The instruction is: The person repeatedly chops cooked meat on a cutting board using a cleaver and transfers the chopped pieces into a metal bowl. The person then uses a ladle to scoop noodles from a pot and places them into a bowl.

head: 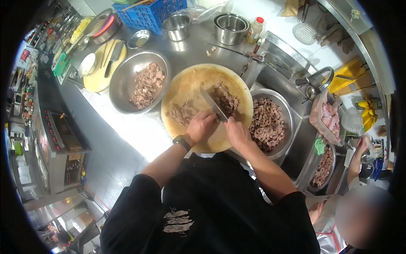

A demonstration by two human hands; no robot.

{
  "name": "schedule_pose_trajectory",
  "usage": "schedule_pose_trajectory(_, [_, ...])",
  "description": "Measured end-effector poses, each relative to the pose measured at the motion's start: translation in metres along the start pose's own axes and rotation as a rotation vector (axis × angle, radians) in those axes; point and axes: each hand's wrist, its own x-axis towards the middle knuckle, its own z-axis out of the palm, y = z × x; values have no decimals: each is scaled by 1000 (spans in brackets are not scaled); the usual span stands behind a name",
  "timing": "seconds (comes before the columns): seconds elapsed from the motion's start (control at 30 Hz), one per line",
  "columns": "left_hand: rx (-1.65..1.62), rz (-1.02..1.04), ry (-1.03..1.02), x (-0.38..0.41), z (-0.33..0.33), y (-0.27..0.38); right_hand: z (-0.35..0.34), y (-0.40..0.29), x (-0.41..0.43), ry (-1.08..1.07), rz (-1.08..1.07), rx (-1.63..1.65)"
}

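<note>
My right hand (237, 132) is closed on the handle of a cleaver (213, 104), whose blade points up and away over a round cutting board (206, 141). Close to the blade's left side is my left hand (203, 125), its fingers bent near the handle end; whether they touch the blade or hold meat is hidden. Dark chopped meat (229, 101) lies right of the blade, and a looser, paler patch of minced meat (181, 112) lies on the board's left. A steel bowl (290, 127) of diced meat is at the right, and another steel bowl (119, 87) with meat pieces stands at the left.
A yellow board (95, 81) with a knife (114, 55) lies at the left. Steel pots (231, 31) and a blue basket (144, 16) stand at the back. Right of the bowls are a sink, a plastic tub (317, 111) of raw meat and a co-worker (326, 219).
</note>
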Motion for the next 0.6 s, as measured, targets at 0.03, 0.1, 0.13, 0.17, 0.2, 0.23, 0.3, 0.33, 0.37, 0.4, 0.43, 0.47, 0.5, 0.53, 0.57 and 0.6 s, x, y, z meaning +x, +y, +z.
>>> schedule_pose_trajectory(0.03, [4,37,51,-2,-1,0,3,7,14,12,6,19])
schedule_pose_trajectory(0.1, [61,61,62,-9,0,-10,-1,22,28,56,-45,86])
schedule_pose_trajectory(0.13, [81,50,40,-12,2,-13,-11,18,24,49,-22,42])
schedule_pose_trajectory(0.17, [100,39,18,-13,5,-16,-24,14,18,42,3,-3])
schedule_pose_trajectory(0.2, [52,29,8,-10,1,-9,-40,8,7,5,-19,-52])
schedule_pose_trajectory(0.23, [60,24,3,-12,2,-9,-56,-1,-2,-32,-51,-96])
schedule_pose_trajectory(0.3, [76,27,-12,-12,3,-12,-70,-9,-14,-94,-108,-176])
schedule_pose_trajectory(0.33, [82,29,-12,-13,4,-14,-72,-10,-20,-123,-136,-214])
schedule_pose_trajectory(0.37, [88,31,-12,-15,5,-16,-73,-10,-25,-152,-164,-252])
schedule_pose_trajectory(0.4, [90,32,-13,-14,5,-15,-74,-8,-31,-171,-205,-279])
schedule_pose_trajectory(0.43, [87,35,-14,-13,4,-13,-75,-10,-35,-196,-179,-300])
schedule_pose_trajectory(0.47, [84,36,-14,-13,3,-12,-78,-13,-38,-220,-154,-321])
schedule_pose_trajectory(0.5, [80,38,-20,-11,0,-8,-78,-13,-40,-247,-125,-339])
schedule_pose_trajectory(0.53, [77,46,-11,-8,-3,-4,-70,-9,-39,-230,-126,-298])
schedule_pose_trajectory(0.57, [75,53,-3,-4,-5,-1,-55,0,-34,-212,-127,-257])
schedule_pose_trajectory(0.6, [66,64,5,-2,-5,2,-42,7,-30,-192,-121,-219])
